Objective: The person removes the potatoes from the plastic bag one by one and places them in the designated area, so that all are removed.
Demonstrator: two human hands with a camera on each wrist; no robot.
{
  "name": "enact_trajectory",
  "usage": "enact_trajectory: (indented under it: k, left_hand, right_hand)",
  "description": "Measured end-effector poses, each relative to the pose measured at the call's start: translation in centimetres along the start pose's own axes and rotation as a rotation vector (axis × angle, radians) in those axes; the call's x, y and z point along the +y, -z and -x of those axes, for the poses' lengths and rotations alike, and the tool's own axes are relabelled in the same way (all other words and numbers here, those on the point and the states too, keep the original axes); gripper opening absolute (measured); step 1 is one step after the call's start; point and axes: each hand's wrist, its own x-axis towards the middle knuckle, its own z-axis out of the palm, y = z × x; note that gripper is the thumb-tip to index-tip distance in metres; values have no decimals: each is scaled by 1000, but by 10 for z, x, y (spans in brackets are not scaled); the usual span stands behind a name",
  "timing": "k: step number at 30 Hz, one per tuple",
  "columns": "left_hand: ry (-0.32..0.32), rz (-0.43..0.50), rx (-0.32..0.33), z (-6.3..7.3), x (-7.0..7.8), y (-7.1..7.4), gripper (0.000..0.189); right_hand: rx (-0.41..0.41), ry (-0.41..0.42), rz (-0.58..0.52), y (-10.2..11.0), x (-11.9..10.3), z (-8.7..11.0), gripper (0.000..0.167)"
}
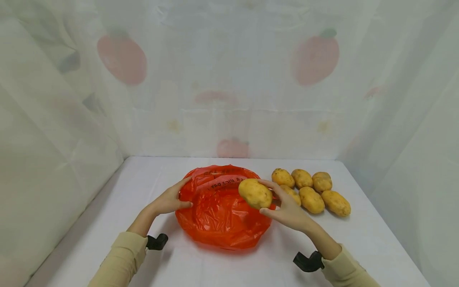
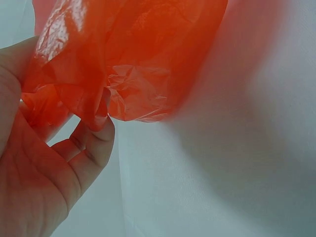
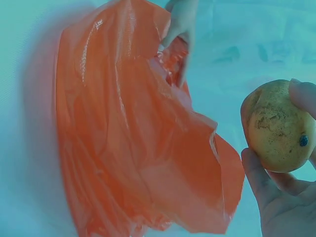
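A red plastic bag (image 1: 229, 227) stands with its mouth spread wide in the middle of the white table; part of its printed lettering shows inside. At its left side my left hand (image 1: 168, 201) holds the rim, and in the left wrist view the fingers curl about the thin red film (image 2: 143, 54). My right hand (image 1: 290, 211) grips a yellow potato (image 1: 255, 193) between thumb and fingers, raised above the bag's right edge. A dark spot marks that potato (image 3: 276, 128) in the right wrist view, where it is apart from the bag.
Several more potatoes (image 1: 312, 200) lie grouped on the table right of the bag, one partly hidden behind my right hand. Pale curtains (image 1: 229, 131) with faded fruit prints hang behind the table, and plain pale sheets flank both sides.
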Motion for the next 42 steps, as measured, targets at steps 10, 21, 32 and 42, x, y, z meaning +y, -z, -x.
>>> enact_trajectory:
  k: [10,21,32,42]
  left_hand:
    - [0,-15,2,-2,-4,0,88]
    - [0,-14,5,-2,-3,-1,86]
    - [-3,-10,-4,-3,-2,0,88]
    - [-16,40,-4,0,1,0,87]
  right_hand:
    - [48,45,-120,14,8,16,71]
    - [104,-24,-63,29,27,39,70]
    - [145,-91,-19,39,51,60,70]
    - [178,-189,23,48,67,76,70]
